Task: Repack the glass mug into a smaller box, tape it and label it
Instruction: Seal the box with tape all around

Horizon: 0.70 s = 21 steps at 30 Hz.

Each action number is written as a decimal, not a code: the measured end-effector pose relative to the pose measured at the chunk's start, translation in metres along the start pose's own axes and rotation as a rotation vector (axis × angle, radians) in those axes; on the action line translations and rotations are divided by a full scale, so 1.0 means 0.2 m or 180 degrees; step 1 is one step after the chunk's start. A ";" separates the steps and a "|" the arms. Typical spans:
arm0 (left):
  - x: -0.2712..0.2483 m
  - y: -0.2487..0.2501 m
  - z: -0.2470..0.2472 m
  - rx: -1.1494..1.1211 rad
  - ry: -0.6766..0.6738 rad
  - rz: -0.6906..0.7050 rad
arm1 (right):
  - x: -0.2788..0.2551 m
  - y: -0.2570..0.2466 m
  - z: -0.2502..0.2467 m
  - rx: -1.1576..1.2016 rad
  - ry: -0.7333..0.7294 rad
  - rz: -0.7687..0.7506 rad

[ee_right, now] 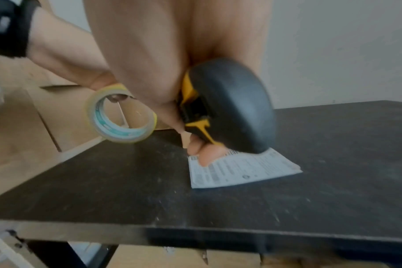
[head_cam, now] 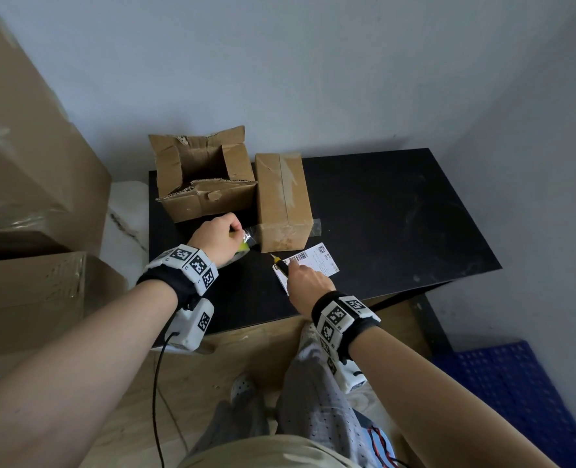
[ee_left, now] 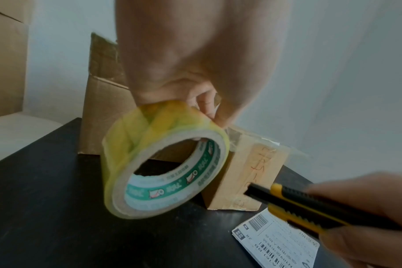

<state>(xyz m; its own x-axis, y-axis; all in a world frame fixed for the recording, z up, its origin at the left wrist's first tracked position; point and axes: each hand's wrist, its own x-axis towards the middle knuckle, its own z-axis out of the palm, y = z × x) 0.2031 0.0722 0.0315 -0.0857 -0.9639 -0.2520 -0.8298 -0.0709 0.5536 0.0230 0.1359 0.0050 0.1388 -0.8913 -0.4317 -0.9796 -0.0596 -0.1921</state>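
Observation:
A small closed cardboard box (head_cam: 283, 201) lies on the black table (head_cam: 398, 224), with clear tape along its top. My left hand (head_cam: 217, 236) grips a roll of clear tape (ee_left: 163, 163) just left of the box's near end (ee_left: 248, 174); a strip runs from the roll (ee_right: 121, 116) to the box. My right hand (head_cam: 308, 282) grips a yellow-and-black utility knife (ee_left: 294, 204), its tip (head_cam: 274, 258) pointing at the stretched tape. A white shipping label (head_cam: 308, 265) lies flat under the right hand (ee_right: 241, 166). The glass mug is not visible.
An open, torn larger cardboard box (head_cam: 202, 173) stands behind my left hand against the wall. Big cardboard cartons (head_cam: 26, 184) are stacked at left. A blue perforated mat (head_cam: 523, 393) lies on the floor at right, beyond the table's near edge (ee_right: 195, 234).

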 end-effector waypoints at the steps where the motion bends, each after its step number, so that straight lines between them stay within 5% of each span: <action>1: -0.01 0.00 0.00 -0.0042 -0.0037 0.0004 | 0.00 0.02 0.03 -0.0061 0.0016 0.0009; 8: -0.03 -0.01 0.02 -0.0235 -0.0160 -0.0014 | 0.07 0.09 0.19 -0.0298 0.0325 0.0003; 21: -0.02 0.03 0.03 -0.0272 -0.0180 -0.0134 | 0.15 0.15 0.22 -0.0153 0.0189 -0.0304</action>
<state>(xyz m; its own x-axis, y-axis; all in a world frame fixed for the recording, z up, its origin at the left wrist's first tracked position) 0.1949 0.0768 0.0300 -0.0847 -0.9438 -0.3196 -0.7834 -0.1351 0.6066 0.0051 0.1266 -0.0531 0.2244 -0.9055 -0.3602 -0.9683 -0.1657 -0.1867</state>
